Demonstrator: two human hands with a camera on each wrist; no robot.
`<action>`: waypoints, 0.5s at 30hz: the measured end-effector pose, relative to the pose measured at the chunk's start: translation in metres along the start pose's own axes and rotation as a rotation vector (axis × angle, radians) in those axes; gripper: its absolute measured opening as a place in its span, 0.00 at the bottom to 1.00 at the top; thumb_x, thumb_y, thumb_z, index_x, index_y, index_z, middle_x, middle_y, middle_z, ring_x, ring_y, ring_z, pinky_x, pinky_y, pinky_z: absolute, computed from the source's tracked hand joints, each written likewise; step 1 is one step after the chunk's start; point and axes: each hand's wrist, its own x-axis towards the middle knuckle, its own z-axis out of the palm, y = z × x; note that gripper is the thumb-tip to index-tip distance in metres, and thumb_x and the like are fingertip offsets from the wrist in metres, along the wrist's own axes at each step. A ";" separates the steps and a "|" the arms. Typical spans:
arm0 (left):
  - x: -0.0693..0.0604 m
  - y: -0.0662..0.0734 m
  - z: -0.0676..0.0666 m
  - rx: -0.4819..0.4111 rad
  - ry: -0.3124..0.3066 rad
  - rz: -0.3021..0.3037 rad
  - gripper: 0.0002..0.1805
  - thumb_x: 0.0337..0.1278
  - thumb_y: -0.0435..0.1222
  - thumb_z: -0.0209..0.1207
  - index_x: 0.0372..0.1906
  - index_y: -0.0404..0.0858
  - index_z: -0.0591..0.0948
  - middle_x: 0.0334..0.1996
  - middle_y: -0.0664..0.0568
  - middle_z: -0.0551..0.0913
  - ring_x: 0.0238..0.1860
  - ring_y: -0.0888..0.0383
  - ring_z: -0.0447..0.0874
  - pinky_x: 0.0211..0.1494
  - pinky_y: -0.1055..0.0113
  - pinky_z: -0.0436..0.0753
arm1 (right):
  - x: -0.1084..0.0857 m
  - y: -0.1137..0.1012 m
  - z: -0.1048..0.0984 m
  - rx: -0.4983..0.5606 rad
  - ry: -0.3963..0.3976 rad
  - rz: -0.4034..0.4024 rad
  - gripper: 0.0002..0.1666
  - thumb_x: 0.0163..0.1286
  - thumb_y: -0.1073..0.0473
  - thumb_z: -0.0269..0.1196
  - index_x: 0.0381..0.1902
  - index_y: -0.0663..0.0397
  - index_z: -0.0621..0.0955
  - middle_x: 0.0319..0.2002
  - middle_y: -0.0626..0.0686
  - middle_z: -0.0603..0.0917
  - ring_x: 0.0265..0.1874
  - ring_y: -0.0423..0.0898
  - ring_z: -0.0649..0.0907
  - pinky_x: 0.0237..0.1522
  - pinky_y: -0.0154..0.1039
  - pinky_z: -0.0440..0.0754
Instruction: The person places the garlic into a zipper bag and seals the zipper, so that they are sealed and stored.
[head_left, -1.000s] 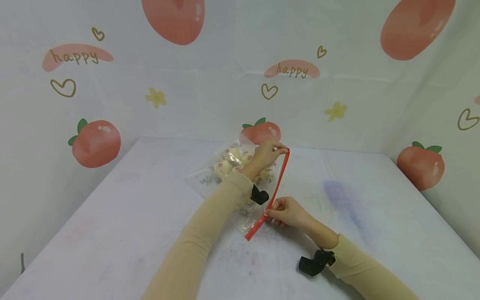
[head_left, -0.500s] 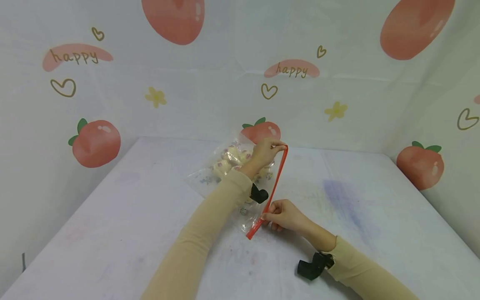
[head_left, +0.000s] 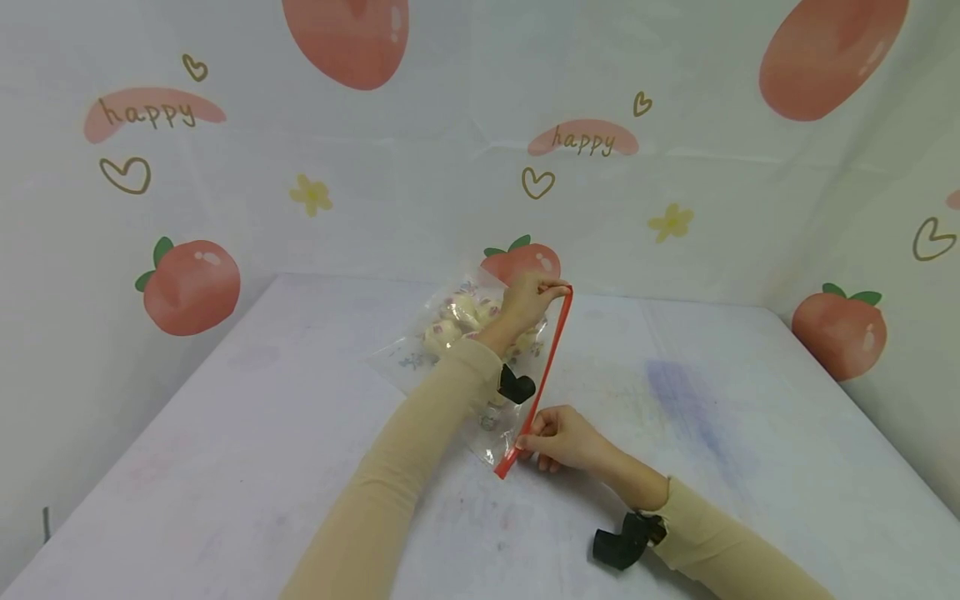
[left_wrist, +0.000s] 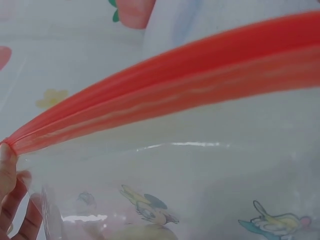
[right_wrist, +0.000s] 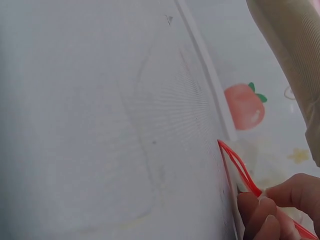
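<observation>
A clear zip bag point(head_left: 411, 360) with a red zip strip point(head_left: 551, 358) along its right edge lies tilted on the table, several pale yellow rounded items point(head_left: 442, 336) inside it. My left hand point(head_left: 525, 302) pinches the far end of the red strip. Near the strip's lower end, my right hand point(head_left: 564, 437) pinches it between thumb and fingers. Up close in the left wrist view, the red strip point(left_wrist: 190, 75) stretches across above printed cartoon figures on the film. In the right wrist view the strip point(right_wrist: 240, 167) looks parted near its end. My left forearm hides part of the bag.
The table point(head_left: 247, 467) is covered with a pale, stained cloth. A white backdrop point(head_left: 420, 167) printed with fruit and hearts rises behind it. Black wrist mounts point(head_left: 628, 540) sit on both forearms.
My right hand has slid down and left along the red strip towards its lower end. My left hand has shifted slightly up and left, still pinching the far end.
</observation>
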 end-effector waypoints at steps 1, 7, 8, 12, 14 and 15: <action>0.000 0.000 0.000 0.001 0.003 -0.001 0.14 0.62 0.45 0.55 0.47 0.45 0.84 0.50 0.52 0.83 0.50 0.55 0.81 0.46 0.64 0.78 | 0.000 0.000 0.000 0.000 -0.002 -0.004 0.13 0.60 0.60 0.65 0.23 0.62 0.75 0.21 0.54 0.85 0.11 0.36 0.75 0.16 0.31 0.74; 0.001 0.001 -0.003 -0.018 0.040 -0.016 0.15 0.62 0.45 0.55 0.48 0.45 0.84 0.50 0.52 0.83 0.47 0.54 0.81 0.33 0.73 0.71 | -0.002 -0.003 0.001 0.002 -0.012 -0.017 0.13 0.60 0.60 0.64 0.23 0.63 0.74 0.23 0.60 0.85 0.11 0.36 0.75 0.15 0.31 0.74; 0.001 0.001 -0.003 -0.026 0.047 -0.019 0.15 0.62 0.45 0.55 0.48 0.45 0.84 0.49 0.52 0.83 0.46 0.54 0.81 0.32 0.74 0.69 | -0.003 -0.004 0.001 0.005 -0.016 -0.020 0.13 0.61 0.61 0.64 0.23 0.64 0.74 0.23 0.61 0.85 0.11 0.36 0.75 0.15 0.31 0.74; 0.002 0.001 -0.004 -0.041 0.079 -0.026 0.15 0.62 0.45 0.55 0.47 0.45 0.84 0.49 0.53 0.83 0.45 0.55 0.80 0.34 0.74 0.69 | -0.004 -0.004 0.003 0.005 -0.040 -0.029 0.13 0.61 0.61 0.64 0.23 0.64 0.74 0.23 0.62 0.85 0.10 0.36 0.75 0.16 0.32 0.73; 0.002 0.001 -0.004 -0.041 0.097 -0.024 0.15 0.61 0.45 0.55 0.48 0.45 0.84 0.50 0.53 0.83 0.46 0.55 0.80 0.36 0.72 0.71 | -0.003 -0.003 0.003 0.001 -0.056 -0.038 0.13 0.61 0.61 0.64 0.23 0.65 0.75 0.22 0.62 0.85 0.10 0.36 0.75 0.16 0.32 0.73; 0.002 0.001 -0.005 -0.041 0.107 -0.023 0.15 0.61 0.45 0.55 0.48 0.45 0.84 0.50 0.53 0.82 0.46 0.55 0.80 0.37 0.71 0.72 | -0.003 -0.003 0.004 -0.002 -0.062 -0.038 0.13 0.61 0.61 0.64 0.23 0.65 0.75 0.22 0.61 0.85 0.10 0.36 0.75 0.16 0.32 0.73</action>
